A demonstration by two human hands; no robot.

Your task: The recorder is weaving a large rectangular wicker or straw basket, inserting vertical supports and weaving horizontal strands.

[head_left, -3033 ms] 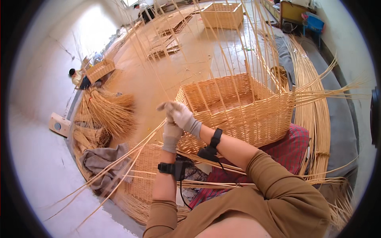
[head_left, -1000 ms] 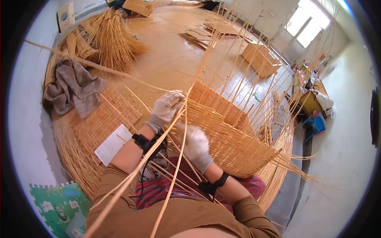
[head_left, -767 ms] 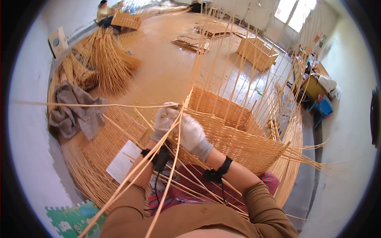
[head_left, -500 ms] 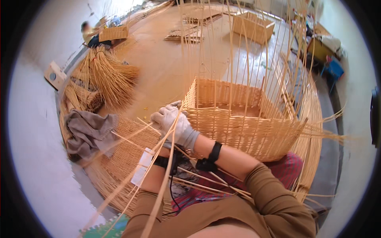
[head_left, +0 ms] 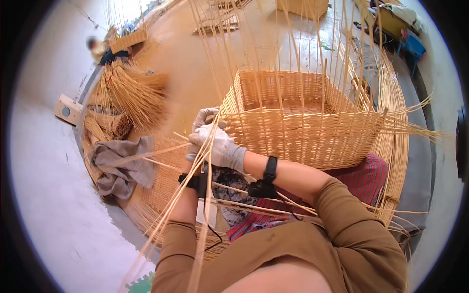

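Weaving at the near left corner of the wicker basket point(head_left: 312, 136) appears to be the step in hand. The basket sits right of centre in the frame, upright stakes point(head_left: 324, 85) rising from it. Just left of it, the gloved left hand point(head_left: 205, 117) and right hand point(head_left: 221, 147) are together at the pale strands point(head_left: 208, 140), which fan toward the lower edge; what either grips cannot be told. The next move likely calls for keeping those strands taut and untangled. No brand, label or writing is readable.

Crumpled grey cloth point(head_left: 117, 180) lies at left near a pale block point(head_left: 71, 106); upper right, a blue stool point(head_left: 414, 45), probably.
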